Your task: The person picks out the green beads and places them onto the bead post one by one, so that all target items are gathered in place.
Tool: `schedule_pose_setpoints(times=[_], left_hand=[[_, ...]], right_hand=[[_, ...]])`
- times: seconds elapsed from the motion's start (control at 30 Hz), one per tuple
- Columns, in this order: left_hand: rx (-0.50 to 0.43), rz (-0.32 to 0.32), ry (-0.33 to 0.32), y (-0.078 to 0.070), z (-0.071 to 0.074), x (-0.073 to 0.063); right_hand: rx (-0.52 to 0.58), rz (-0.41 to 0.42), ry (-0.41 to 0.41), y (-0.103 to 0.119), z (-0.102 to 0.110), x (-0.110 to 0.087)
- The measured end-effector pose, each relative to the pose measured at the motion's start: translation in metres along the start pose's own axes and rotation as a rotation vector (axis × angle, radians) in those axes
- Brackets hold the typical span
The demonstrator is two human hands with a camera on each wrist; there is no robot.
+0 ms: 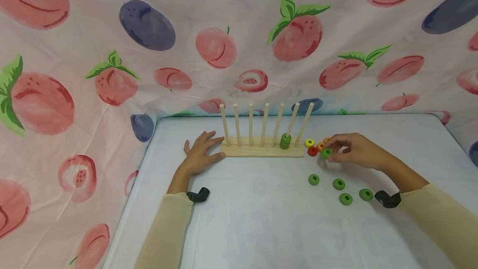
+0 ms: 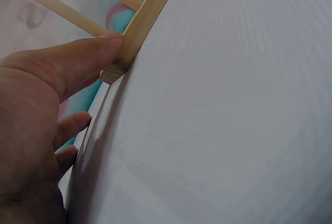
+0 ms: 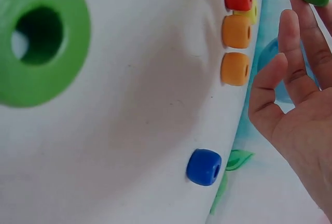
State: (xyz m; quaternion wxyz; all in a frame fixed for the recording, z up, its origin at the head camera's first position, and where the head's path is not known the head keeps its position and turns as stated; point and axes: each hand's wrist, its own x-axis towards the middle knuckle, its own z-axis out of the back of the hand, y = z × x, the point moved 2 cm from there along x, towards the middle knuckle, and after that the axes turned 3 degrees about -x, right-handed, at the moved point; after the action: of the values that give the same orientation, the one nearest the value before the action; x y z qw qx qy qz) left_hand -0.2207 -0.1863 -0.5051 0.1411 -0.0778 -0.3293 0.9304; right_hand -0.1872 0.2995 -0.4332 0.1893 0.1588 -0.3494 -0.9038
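Observation:
A wooden peg rack point(image 1: 261, 152) stands at the back of the table, several upright pegs along its base. Green beads point(image 1: 285, 141) are stacked on its second peg from the right. My left hand point(image 1: 199, 155) holds the left end of the base between thumb and index finger, the other fingers spread. Just right of the rack, my right hand point(image 1: 352, 149) pinches a green bead point(image 1: 326, 153) between thumb and fingertips, off the table. Beneath it lie a red bead point(image 1: 312, 151), a yellow bead point(image 1: 309, 143) and orange beads point(image 3: 236, 31).
Several loose green beads point(image 1: 338, 184) lie on the white tabletop point(image 1: 242, 219) in front of my right hand. A blue bead point(image 3: 204, 167) sits near the back edge, seen only in the right wrist view. Fruit-printed cloth point(image 1: 216, 49) hangs behind the table.

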Motion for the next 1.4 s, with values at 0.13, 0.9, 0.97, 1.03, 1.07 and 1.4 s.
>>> schedule_pose_setpoints(times=[0.13,0.9,0.97,1.03,1.07,1.4], left_hand=[[0.002,0.001,-0.001,0.0,0.0,0.0],[-0.005,0.0,-0.002,-0.001,0.0,0.0],[-0.005,0.001,-0.002,-0.001,0.0,0.0],[-0.004,0.003,-0.001,0.0,0.0,0.0],[-0.004,0.003,-0.001,0.0,0.0,0.0],[-0.001,0.011,0.008,-0.001,0.0,0.0]], right_hand=[[0.01,0.009,-0.02,0.004,0.004,-0.001],[-0.023,0.001,-0.188,0.029,0.027,-0.002],[-0.028,-0.006,-0.201,0.031,0.028,-0.002],[-0.031,-0.009,-0.212,0.032,0.03,-0.002],[-0.032,-0.011,-0.217,0.033,0.031,-0.002],[0.027,-0.021,-0.261,0.039,0.037,0.001]])
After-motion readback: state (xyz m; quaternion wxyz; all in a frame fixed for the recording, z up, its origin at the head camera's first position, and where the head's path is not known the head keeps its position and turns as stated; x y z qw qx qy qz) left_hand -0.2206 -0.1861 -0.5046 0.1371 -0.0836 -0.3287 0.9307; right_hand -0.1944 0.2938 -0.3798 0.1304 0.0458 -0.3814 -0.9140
